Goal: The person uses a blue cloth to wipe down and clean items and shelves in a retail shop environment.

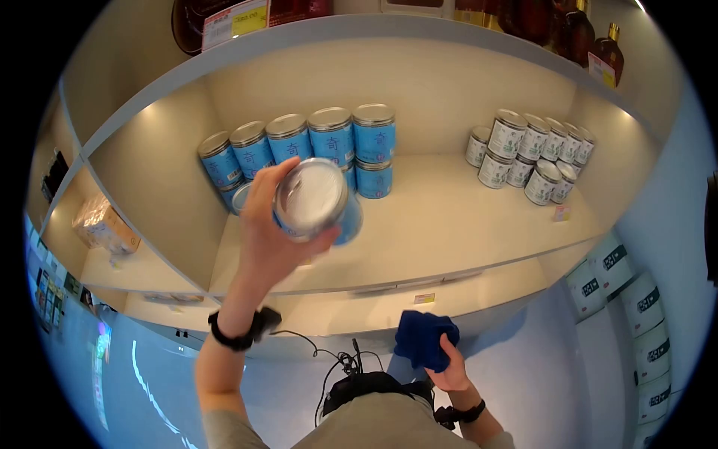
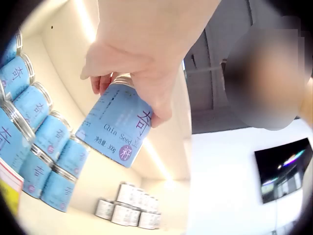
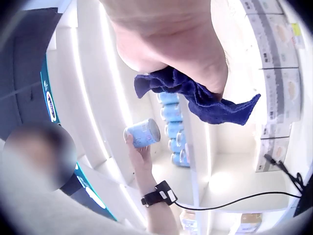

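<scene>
My left hand (image 1: pixel 271 228) grips a blue can of chia seed (image 2: pixel 117 125) around its lid end, and holds it up in front of the shelf. The can's silvery lid (image 1: pixel 312 194) faces the head camera, and the left wrist view shows its printed label. Low on the right, my right hand (image 1: pixel 450 368) holds a bunched dark blue cloth (image 1: pixel 425 338), thumb on top of it. In the right wrist view the cloth (image 3: pixel 210 105) hangs in folds beneath the hand, and its fingers are partly hidden.
Stacked blue cans (image 1: pixel 331 135) stand behind the left hand on the lit shelf (image 1: pixel 434 232). White cans (image 1: pixel 535 138) are stacked at the shelf's right end. Bottles (image 1: pixel 576 34) line the shelf above. White cartons (image 1: pixel 649 337) are piled at the right. A cable (image 1: pixel 314 348) hangs between the arms.
</scene>
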The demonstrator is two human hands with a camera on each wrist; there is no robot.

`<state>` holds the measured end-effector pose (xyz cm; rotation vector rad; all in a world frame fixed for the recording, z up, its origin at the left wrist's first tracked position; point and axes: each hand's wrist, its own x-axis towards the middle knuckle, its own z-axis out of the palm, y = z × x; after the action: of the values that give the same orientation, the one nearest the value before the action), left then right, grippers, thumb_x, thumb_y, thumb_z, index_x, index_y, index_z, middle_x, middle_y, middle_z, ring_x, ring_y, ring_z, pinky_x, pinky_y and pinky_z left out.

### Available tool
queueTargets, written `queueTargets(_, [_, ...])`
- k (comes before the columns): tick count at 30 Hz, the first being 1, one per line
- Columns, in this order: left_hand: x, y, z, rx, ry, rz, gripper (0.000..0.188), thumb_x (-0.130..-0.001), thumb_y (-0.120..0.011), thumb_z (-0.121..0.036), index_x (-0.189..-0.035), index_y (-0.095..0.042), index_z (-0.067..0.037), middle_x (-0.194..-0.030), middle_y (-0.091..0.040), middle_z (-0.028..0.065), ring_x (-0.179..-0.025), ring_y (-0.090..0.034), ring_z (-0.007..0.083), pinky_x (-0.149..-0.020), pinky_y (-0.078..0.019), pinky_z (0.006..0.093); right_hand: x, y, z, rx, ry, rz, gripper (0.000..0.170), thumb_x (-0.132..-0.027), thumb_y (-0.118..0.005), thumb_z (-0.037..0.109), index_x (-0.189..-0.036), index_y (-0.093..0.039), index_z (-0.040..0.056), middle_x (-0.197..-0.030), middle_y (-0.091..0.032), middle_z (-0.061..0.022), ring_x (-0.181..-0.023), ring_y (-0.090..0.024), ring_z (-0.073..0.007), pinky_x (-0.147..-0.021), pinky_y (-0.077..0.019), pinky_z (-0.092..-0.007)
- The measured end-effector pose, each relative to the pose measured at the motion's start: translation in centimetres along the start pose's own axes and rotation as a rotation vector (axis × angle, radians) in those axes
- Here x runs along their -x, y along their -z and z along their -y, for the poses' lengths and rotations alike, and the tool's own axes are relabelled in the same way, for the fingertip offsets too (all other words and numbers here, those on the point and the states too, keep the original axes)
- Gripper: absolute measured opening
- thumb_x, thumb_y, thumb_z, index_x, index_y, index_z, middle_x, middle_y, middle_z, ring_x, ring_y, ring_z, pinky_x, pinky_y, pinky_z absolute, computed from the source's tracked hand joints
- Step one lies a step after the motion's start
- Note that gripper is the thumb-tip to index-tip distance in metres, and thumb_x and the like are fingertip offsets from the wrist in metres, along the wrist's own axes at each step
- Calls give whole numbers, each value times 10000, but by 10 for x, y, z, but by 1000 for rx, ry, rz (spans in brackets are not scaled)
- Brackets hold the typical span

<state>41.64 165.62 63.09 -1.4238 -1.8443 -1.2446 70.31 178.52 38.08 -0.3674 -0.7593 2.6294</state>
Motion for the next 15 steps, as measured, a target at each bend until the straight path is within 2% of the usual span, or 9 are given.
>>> queueTargets(2, [27, 9, -20, 172, -8, -11, 901, -547, -903, -274, -1316, -521, -4, -1187, -547, 128, -1102, -565, 267, -959, -467, 371, -8, -21, 2, 76, -2, 114, 656, -1038, -482, 423, -1562, -274, 87, -1560, -406, -101, -1427, -408, -260, -1184, -287, -433])
queueTargets(3, [45, 10, -31, 268, 74, 27, 920, -539, -901, -296, -1319, -508, -7, -1184, -540, 123, -1110, -563, 266, -958, -467, 375, -14, -30, 0, 66, -37, 139, 668, -1038, -472, 448, -1560, -276, 79, -1554, -416, -97, -1429, -406, -262, -1172, -300, -431])
queueTargets(5, [84, 3, -50, 251, 76, 96, 927, -529, -906, -312, -1308, -508, -4, -1201, -530, 141, -1111, -560, 285, -956, -467, 388, -25, -56, -3, -124, -77, 269, 616, -1037, -514, 403, -1524, -339, 69, -1492, -481, -71, -1333, -496, -214, -1109, -373, -373])
queueTargets(7, [115, -12, -57, 285, 67, 158, 971, -518, -917, -358, -1309, -483, 1, -1188, -515, 154, -1138, -547, 291, -987, -450, 408, -29, -100, 5, -250, -76, 500, 621, -1039, -498, 431, -1522, -334, 78, -1469, -496, -59, -1293, -518, -184, -1089, -397, -362])
queueTargets(8, [129, -21, -59, 288, 94, 89, 973, -526, -926, -363, -1310, -477, -1, -1197, -520, 158, -1131, -553, 295, -984, -454, 410, -26, -123, 7, -218, -67, 384, 586, -1037, -515, 424, -1491, -367, 85, -1420, -524, -58, -1262, -532, -167, -1041, -439, -360])
queueTargets(9, [139, -29, -58, 292, 123, 20, 976, -533, -934, -368, -1310, -472, -3, -1207, -524, 163, -1124, -559, 299, -980, -458, 412, -31, -112, -1, -215, -74, 384, 586, -1037, -515, 424, -1491, -367, 85, -1420, -524, -58, -1262, -532, -167, -1041, -439, -360])
queueTargets(11, [146, -41, -54, 454, 175, -23, 954, -563, -934, -349, -1314, -459, -3, -1218, -555, 168, -1125, -573, 302, -975, -473, 412, -41, -88, -17, 26, -196, 238, 515, -1029, -559, 376, -1434, -429, 85, -1353, -560, -49, -1243, -545, -163, -998, -477, -372])
queueTargets(12, [150, -45, -54, 524, 235, -39, 964, -583, -928, -325, -1344, -438, 7, -1229, -588, 173, -1135, -591, 287, -988, -478, 403, -37, -88, -15, -74, -263, 226, 438, -1028, -585, 282, -1395, -465, 76, -1306, -581, -52, -1211, -565, -169, -984, -499, -380])
queueTargets(15, [158, -36, -49, 483, 341, 34, 995, -592, -925, -330, -1376, -421, 19, -1219, -615, 165, -1141, -607, 266, -998, -483, 394, -22, -89, -15, 145, -187, 128, 403, -1021, -592, 180, -1387, -482, 51, -1288, -589, -60, -1196, -574, -174, -989, -507, -370])
